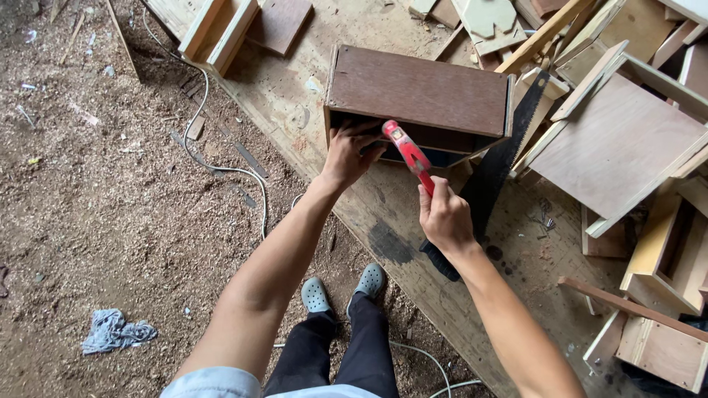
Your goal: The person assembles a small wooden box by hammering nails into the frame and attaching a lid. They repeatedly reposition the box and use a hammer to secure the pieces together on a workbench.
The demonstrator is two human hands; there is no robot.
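Sawdust everywhere across the dirt floor point(96, 206), seen from the head camera looking straight down. Long plywood board point(383, 221) running diagonally as the work surface, scuffed, with a dark stain just beside the right wrist. White cable point(221, 166) snaking over the sawdust on the left, grey rag point(114, 330) crumpled lower left. Offcuts and half-built wooden boxes point(649, 147) heaped along the right side, more scraps at the top. Grey clogs point(343, 287) and dark trousers planted at the board's near edge.

Dark brown wooden box point(420, 103) lying on its side on the board, open face turned toward the person, pale plywood edges showing at the ends, interior in shadow. Handsaw point(501, 162) with a black blade stretched out just right of the box, toothed edge beside the box's right end.

Left hand point(350, 155) at the box's lower front edge, fingers curled over the rim and into the opening, gripping it. Right hand point(442, 217) just below and right of the box, closed tight around a red-handled tool point(408, 151), likely a hammer, its red end tilted up-left across the box's opening, close to the left fingers. Head of the tool hard to make out. Hands near each other but not touching.
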